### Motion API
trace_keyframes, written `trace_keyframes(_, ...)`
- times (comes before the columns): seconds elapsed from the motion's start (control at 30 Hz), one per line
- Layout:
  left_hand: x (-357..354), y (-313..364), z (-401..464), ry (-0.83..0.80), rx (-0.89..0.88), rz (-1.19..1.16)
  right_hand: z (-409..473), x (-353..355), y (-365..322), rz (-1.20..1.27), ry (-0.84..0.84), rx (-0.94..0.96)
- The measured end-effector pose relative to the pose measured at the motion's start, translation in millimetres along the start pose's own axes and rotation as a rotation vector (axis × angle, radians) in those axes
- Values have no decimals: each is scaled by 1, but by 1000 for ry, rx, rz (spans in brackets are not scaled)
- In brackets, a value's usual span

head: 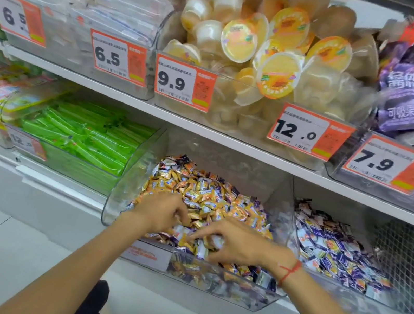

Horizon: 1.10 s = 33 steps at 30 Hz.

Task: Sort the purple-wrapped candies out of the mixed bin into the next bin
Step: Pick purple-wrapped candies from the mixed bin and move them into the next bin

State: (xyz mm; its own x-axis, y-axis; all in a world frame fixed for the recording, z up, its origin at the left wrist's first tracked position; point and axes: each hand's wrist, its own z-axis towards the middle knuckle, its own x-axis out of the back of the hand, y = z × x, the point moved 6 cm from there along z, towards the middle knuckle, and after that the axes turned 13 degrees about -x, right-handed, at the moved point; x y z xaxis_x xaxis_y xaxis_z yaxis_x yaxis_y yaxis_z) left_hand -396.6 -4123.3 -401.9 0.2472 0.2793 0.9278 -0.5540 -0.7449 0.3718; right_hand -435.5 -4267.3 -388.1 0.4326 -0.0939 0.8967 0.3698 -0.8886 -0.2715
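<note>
Left hand [164, 211] palm-down, fingers curled into mixed bin [209, 283]; right hand [234, 242] beside it, fingers pinching candies [207, 195]. Purple candies' orientation jumbled, indiscernible.

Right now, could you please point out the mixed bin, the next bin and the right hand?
mixed bin [123, 192], head view, clear left wall.
next bin [394, 308], head view, clear front wall.
right hand [238, 241], head view, back of the hand.
</note>
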Motion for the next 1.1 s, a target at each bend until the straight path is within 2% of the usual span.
trace_keyframes(0.07,8,-10,-8,92,106,84,12,-2,-11,-79,41,39)
trace_keyframes(0.13,14,-16,-18,122,199,165,21,7,-11,-73,161,15)
trace_keyframes(0.2,19,-15,-23,169,203,151,26,17,5,-41,283,-82)
trace_keyframes(0.27,19,-9,-21,197,165,46,27,23,25,-14,337,-200)
trace_keyframes(0.33,13,-1,-16,134,138,-56,27,26,37,-35,352,-279)
trace_keyframes(0.43,-3,10,-6,-23,134,0,22,28,49,-12,359,-355)
trace_keyframes(0.63,-13,13,0,-84,132,7,4,28,59,360,325,-353)
trace_keyframes(0.7,-10,15,-8,-51,90,-15,3,28,51,447,281,-297)
trace_keyframes(0.8,2,13,-26,165,73,-143,14,28,33,520,293,-213)
trace_keyframes(0.87,15,5,-39,324,116,-207,28,28,20,419,327,-207)
trace_keyframes(0.97,36,-5,-53,447,165,-306,53,14,4,144,233,-280)
trace_keyframes(1.03,45,-7,-58,438,171,-295,69,3,-1,-38,234,-332)
trace_keyframes(1.1,46,-7,-59,359,177,-257,76,3,-4,-113,327,-336)
